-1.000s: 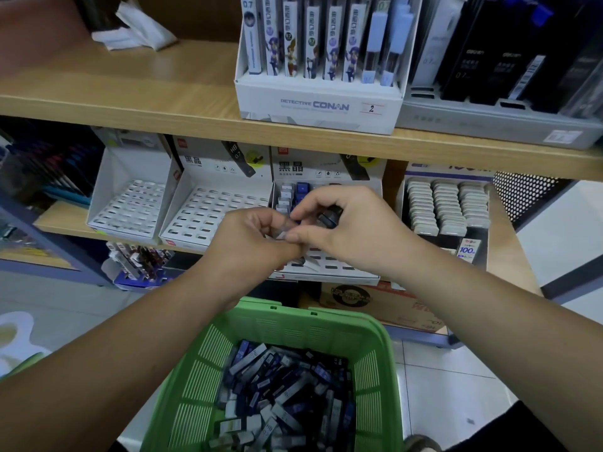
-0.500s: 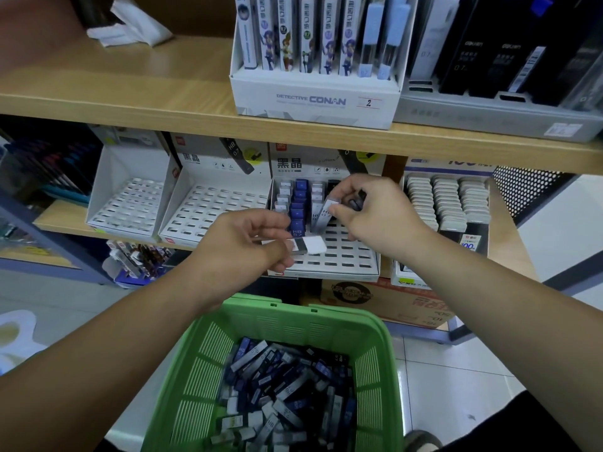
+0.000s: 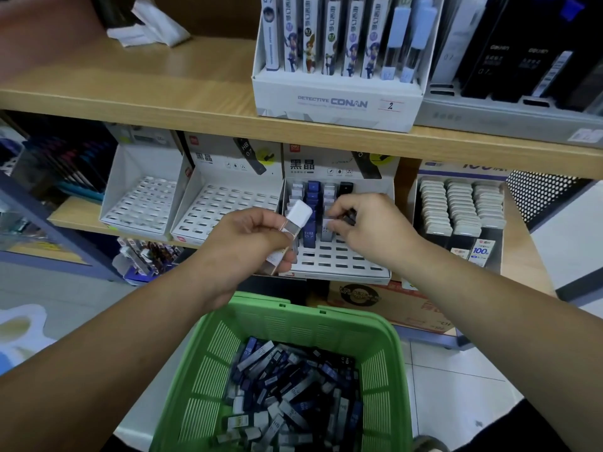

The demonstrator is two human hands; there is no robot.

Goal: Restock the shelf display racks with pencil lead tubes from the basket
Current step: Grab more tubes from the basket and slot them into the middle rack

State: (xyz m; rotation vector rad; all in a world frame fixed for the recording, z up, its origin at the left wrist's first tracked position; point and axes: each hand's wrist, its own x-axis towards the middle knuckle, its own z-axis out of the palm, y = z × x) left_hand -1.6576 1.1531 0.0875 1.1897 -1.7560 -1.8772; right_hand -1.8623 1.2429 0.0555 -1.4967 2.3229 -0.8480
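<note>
Left grip (image 3: 251, 246) holds white-capped tube (image 3: 298, 218) in front of rack (image 3: 339, 267). Right grip (image 3: 368, 230) pinches dark tube (image 3: 349, 217) over same rack, partly filled. Loose tubes (image 3: 293, 396) in green basket (image 3: 293, 309), near side. Two empty racks (image 3: 225, 207) left.

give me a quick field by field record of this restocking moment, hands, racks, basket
left hand: grips a white-capped tube, raised in front of the racks
right hand: pinches a dark tube over the partly filled rack
partly filled rack: tubes stand in its back rows, front slots bare
far-left rack: no tubes
middle rack: no tubes
basket: green, below both hands, holds many loose tubes
</note>
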